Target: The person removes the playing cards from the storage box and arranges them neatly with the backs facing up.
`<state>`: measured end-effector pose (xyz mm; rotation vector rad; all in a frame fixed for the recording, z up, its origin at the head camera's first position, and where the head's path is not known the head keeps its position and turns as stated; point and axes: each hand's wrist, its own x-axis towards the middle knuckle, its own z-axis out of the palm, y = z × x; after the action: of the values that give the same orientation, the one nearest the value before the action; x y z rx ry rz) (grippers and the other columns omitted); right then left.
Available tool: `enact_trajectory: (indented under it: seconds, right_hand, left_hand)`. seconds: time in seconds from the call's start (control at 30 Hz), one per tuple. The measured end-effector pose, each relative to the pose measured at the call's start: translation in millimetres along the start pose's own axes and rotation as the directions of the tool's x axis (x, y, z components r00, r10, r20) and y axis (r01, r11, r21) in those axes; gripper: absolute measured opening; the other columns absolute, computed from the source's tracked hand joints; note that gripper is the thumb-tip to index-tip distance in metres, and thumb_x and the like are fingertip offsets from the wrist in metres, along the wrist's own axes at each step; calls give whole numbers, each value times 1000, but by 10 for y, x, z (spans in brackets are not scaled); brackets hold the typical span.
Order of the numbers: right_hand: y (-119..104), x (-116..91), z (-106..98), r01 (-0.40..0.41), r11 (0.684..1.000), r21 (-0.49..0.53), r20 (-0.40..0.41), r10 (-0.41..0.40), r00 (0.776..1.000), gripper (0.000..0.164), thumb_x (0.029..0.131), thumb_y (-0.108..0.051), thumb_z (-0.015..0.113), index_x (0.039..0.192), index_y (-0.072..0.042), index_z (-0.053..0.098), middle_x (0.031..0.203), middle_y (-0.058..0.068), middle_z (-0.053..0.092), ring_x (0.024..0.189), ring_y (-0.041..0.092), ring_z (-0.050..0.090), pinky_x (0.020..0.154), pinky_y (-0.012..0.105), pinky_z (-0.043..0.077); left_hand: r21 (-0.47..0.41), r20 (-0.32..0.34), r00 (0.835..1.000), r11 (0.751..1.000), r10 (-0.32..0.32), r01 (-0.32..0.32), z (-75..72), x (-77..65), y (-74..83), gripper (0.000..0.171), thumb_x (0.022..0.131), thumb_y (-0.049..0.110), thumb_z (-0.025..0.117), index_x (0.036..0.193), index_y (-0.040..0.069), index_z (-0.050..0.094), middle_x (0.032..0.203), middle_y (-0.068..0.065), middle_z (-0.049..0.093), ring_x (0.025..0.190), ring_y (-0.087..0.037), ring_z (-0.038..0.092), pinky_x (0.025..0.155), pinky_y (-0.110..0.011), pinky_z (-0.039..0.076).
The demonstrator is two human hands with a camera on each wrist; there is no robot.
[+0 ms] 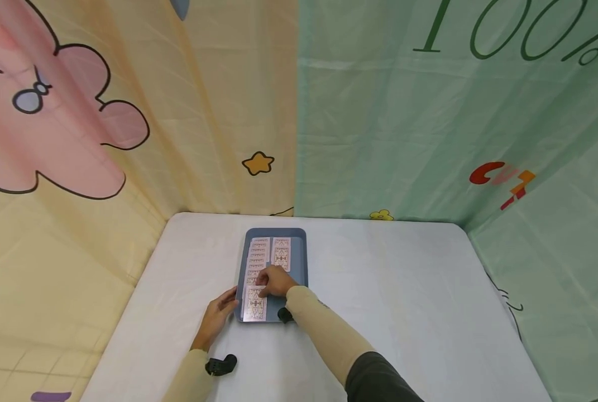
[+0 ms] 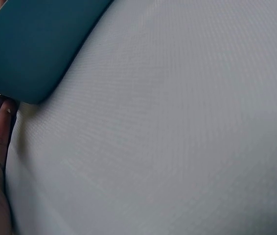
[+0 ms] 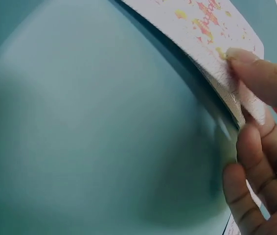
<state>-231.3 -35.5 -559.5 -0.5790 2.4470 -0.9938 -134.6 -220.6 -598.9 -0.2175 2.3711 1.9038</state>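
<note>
Yellow curtain (image 1: pixel 218 111): one expanse, behind and left of the worktop (image 1: pixel 389 290), printed with a pink figure and an orange star.
Left hand (image 1: pixel 215 318): one of two; fingers nearly straight, tips at the tray's left rim near the close corner.
Black wrist devices: two, the left one (image 1: pixel 221 365) beside the left wrist, the right one (image 1: pixel 285 315) beside the right.
Tray (image 1: pixel 300 268): one, blue-grey, left of the worktop's middle; the left wrist view adds its smooth outer side.
Left card column (image 1: pixel 257 259): one overlapping row along the tray's left side; its cards are too small to count surely.
Near card (image 1: pixel 255 306): one, patterned, at that column's close end.
Right hand (image 1: pixel 277 281): the second; the right wrist view alone shows the thumb on the card's face and fingers behind its edge, pinching it.
Right card column (image 1: pixel 281 254): one patterned face, at the tray's far end, with bare tray on its right.
Open room: broad white worktop right of the tray, reaching the green curtain (image 1: pixel 379 128).
</note>
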Motion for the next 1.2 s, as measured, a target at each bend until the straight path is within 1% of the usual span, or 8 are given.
enact_trajectory:
  seconds: [0.17, 0.43, 0.67, 0.77, 0.9, 1.03, 1.13, 1.2]
  right_hand:
    - [18, 13, -4, 25, 1000, 15, 6, -25, 1000, 20, 73, -9, 83, 90, -11, 72, 73, -7, 60, 67, 5, 52, 63, 18, 45]
    - [35, 7, -24, 68, 998, -1, 25, -68, 997, 22, 75, -9, 82, 95, -13, 74, 77, -7, 61, 71, 5, 53, 65, 18, 45]
    - [30, -3, -45, 67, 997, 36, 20, -68, 997, 21, 76, -8, 81, 95, -12, 74, 74, -6, 60, 66, 5, 54, 61, 19, 47]
    - [31, -7, -65, 70, 997, 36, 18, -71, 997, 20, 77, -9, 80, 97, -12, 75, 75, -5, 61, 66, 6, 55, 62, 20, 47]
    - [32, -13, -110, 79, 997, 27, 12, -79, 997, 19, 80, -9, 78, 99, -12, 75, 78, -5, 63, 70, 5, 54, 65, 20, 46]
    - [51, -24, -164, 108, 993, 39, -7, -107, 994, 19, 81, -7, 77, 99, -9, 75, 82, -2, 65, 71, 6, 54, 66, 21, 46]
    - [79, -27, -205, 144, 989, 41, -30, -143, 989, 19, 81, -5, 76, 100, -7, 75, 87, 1, 69, 71, 5, 53, 66, 19, 46]
    - [92, -37, -243, 159, 986, 45, -44, -157, 987, 20, 81, -4, 75, 100, -6, 75, 89, 3, 69, 71, 4, 53, 66, 19, 45]
  left_hand:
    - [12, -8, 1000, 1000, 4, -4, -3, -1, 0, 44, 96, 2, 55, 137, -8, 47, 131, -28, 54, 119, -37, 53, 88, -14, 43]
    - [40, -3, 1000, 999, -11, 11, -4, 2, -12, 44, 97, 4, 55, 139, -7, 45, 134, -27, 52, 121, -37, 52, 91, -17, 43]
    - [16, 1, 1000, 1000, -20, 20, 0, -3, 4, 46, 97, 5, 55, 140, -7, 44, 136, -27, 51, 122, -35, 51, 88, -11, 41]
    - [22, 7, 1000, 1000, -20, 20, 4, 1, -9, 46, 97, 6, 54, 140, -7, 43, 136, -27, 51, 122, -34, 51, 88, -11, 41]
    - [34, 1, 1000, 999, -17, 17, 12, 10, -24, 46, 97, 5, 55, 140, -6, 45, 136, -25, 52, 120, -31, 52, 91, -15, 42]
    - [52, -10, 1000, 998, -20, 21, 13, 12, -25, 45, 96, 5, 55, 139, -5, 46, 135, -24, 53, 118, -30, 52, 96, -25, 44]
    - [48, -9, 1000, 999, -24, 24, 11, 12, -25, 45, 96, 4, 55, 139, -5, 46, 135, -25, 52, 118, -31, 51, 94, -22, 44]
    - [41, -7, 1000, 999, -23, 23, 9, 11, -25, 45, 96, 4, 55, 139, -5, 46, 135, -25, 52, 119, -31, 51, 91, -17, 43]
